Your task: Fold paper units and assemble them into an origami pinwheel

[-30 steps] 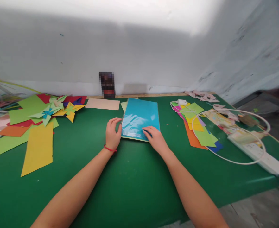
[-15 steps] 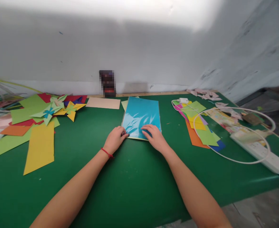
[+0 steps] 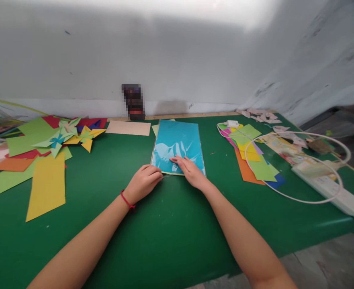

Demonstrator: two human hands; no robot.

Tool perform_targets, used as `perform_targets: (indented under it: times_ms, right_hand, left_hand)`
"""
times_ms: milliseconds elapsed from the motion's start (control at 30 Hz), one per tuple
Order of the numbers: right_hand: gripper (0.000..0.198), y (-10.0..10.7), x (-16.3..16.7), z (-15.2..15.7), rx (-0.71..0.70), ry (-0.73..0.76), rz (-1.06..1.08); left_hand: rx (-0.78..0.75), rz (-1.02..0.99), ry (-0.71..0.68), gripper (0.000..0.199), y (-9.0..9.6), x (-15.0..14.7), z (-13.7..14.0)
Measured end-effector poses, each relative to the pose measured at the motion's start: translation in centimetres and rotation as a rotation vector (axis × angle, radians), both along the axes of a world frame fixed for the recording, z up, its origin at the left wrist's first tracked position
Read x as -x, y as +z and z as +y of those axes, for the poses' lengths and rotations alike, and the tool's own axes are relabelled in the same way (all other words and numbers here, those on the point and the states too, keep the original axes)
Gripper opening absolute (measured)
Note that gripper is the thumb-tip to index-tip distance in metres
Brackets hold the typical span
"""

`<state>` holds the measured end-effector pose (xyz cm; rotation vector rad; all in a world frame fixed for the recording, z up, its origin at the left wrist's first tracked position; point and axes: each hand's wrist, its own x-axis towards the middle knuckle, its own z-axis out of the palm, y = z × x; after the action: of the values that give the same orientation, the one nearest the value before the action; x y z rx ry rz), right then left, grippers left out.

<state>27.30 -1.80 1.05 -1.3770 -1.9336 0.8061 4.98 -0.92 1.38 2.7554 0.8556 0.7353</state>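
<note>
A pack of blue paper point(image 3: 178, 138) in a shiny clear plastic sleeve lies on the green table in front of me. My left hand point(image 3: 143, 182), with a red cord on its wrist, is at the near left corner of the pack. Its fingers are pinched together on what looks like the sleeve's clear edge point(image 3: 166, 176). Flat on the near part of the pack rests my right hand point(image 3: 190, 170), its fingers stretched out toward the left. Beneath the far left side a pale green sheet point(image 3: 155, 129) peeks out.
Coloured paper sheets point(image 3: 47, 184) and folded paper pinwheels point(image 3: 56, 138) lie on the left. A pale pink strip point(image 3: 128, 128) is near the wall, beside a blurred dark object point(image 3: 134, 102). To the right are more sheets point(image 3: 262, 168), a white cable point(image 3: 297, 200) and a power strip point(image 3: 330, 190).
My left hand has closed its fingers and shifted slightly down at the sleeve's near left corner. My right hand has slid a little left and flattened on the pack. The view has shifted slightly.
</note>
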Motion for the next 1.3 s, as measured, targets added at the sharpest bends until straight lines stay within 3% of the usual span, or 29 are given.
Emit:
perform_targets:
  times_ms: [233,467,567,700,833,1067,1300]
  right_hand:
    - [0.047,0.0,-0.1,0.4,0.062,0.0,0.105]
    - [0.048,0.0,-0.2,0.4,0.071,-0.022,0.174]
    - [0.047,-0.1,-0.1,0.4,0.079,-0.019,0.195]
    - [0.043,-0.3,-0.4,0.4,0.081,0.016,0.202]
    - [0.04,-0.4,-1.7,0.6,0.066,0.003,0.214]
    - [0.035,-0.2,-3.9,1.1,0.047,0.006,0.095]
    - [0.029,-0.3,-4.2,1.2,0.016,0.064,0.072]
  left_hand:
    - [0.064,0.043,0.208,0.029,-0.3,-1.9,-0.2]
    - [-0.07,0.152,0.272,0.043,-0.7,-4.4,-0.2]
    - [-0.192,0.221,0.231,0.024,-0.8,-5.2,-0.5]
    - [-0.285,0.222,0.204,0.02,-0.8,-5.6,-0.9]
    - [-0.264,0.223,0.152,0.017,-0.7,-5.2,-1.0]
    - [-0.228,0.207,-0.088,0.017,-0.2,-3.4,-1.6]
    - [-0.106,0.181,-0.152,0.015,0.0,-2.7,-1.0]
